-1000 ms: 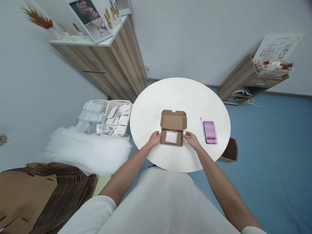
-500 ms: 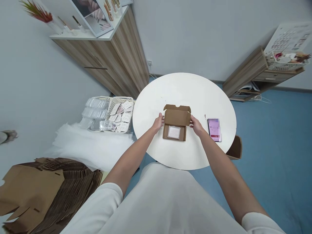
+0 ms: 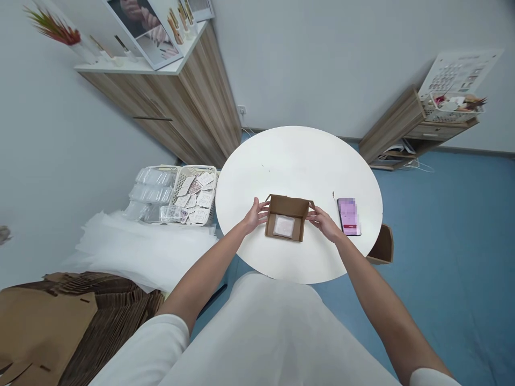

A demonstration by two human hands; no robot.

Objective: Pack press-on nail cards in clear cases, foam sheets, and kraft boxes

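While both hands grip its raised lid flap from either side, a small cardboard box [image 3: 285,221] sits near the front middle of a round white bench [image 3: 298,155]. Fingers of the left hand [image 3: 256,213] curl around the flap's left end, and those of the right hand [image 3: 322,222] pinch its right end; the fingertips behind the cardboard are hidden, so how far they wrap cannot be told. The lid stands tilted over the open tray, covering its rear part. Inside lies a pale, whitish packet [image 3: 284,225], too small and blurred to identify. Just right of the right hand rests a phone [image 3: 348,216], its screen pixelated and unreadable. A brown bin [image 3: 382,245] shows partly past the bench's right edge, its lower half cut off by the tabletop. Left of the bench, white baskets [image 3: 177,194] hold clear bags and small cards whose print cannot be read, beside a heap of translucent sheets [image 3: 137,249]. Flat cardboard blanks [image 3: 76,316] run out of view at the lower left corner
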